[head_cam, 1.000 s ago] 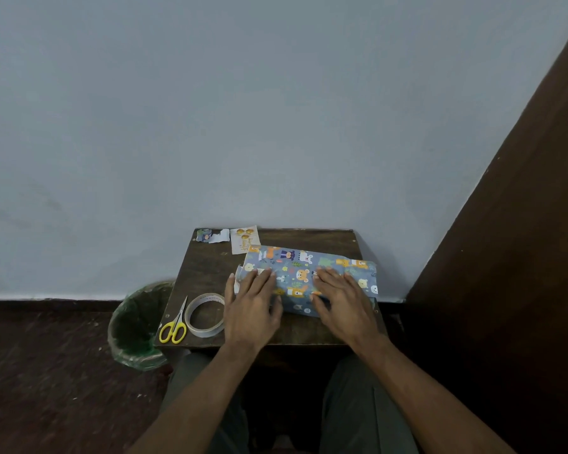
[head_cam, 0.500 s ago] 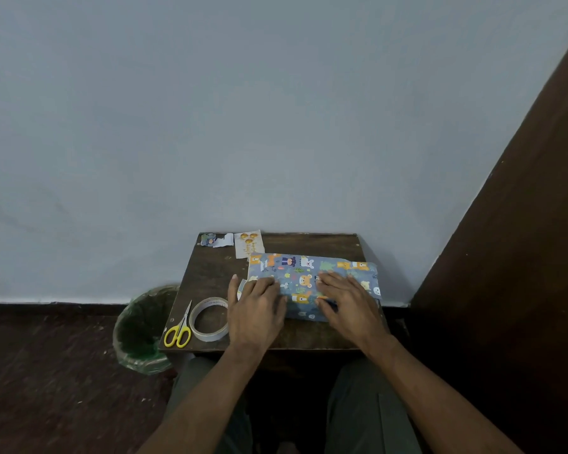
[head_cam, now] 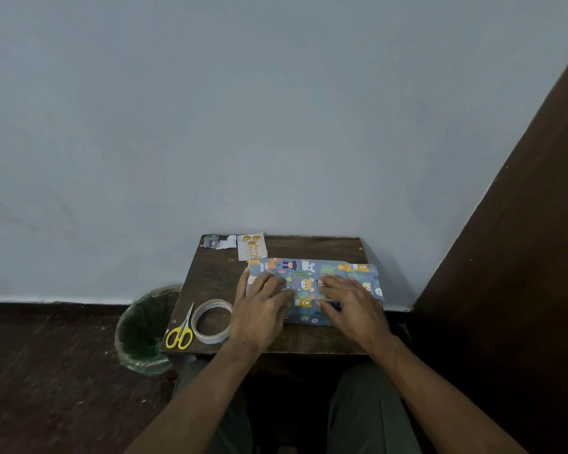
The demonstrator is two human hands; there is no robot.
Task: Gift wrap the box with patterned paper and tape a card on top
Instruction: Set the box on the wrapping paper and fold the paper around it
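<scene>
- Here, the box (head_cam: 312,283) in patterned paper lies on the small table (head_cam: 276,342) — near its right side.
- Left hand (head_cam: 259,309) and right hand (head_cam: 351,306) press flat on it, fingers relaxed, grasping nothing.
- Card (head_cam: 252,246) lies at the table's far edge.

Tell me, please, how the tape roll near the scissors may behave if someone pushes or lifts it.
The tape roll lies flat on the table, so a push would probably slide it, not roll it. It is a thin open ring, so it is likely light. Pushed leftwards, it would probably bump the scissors beside it.
</scene>
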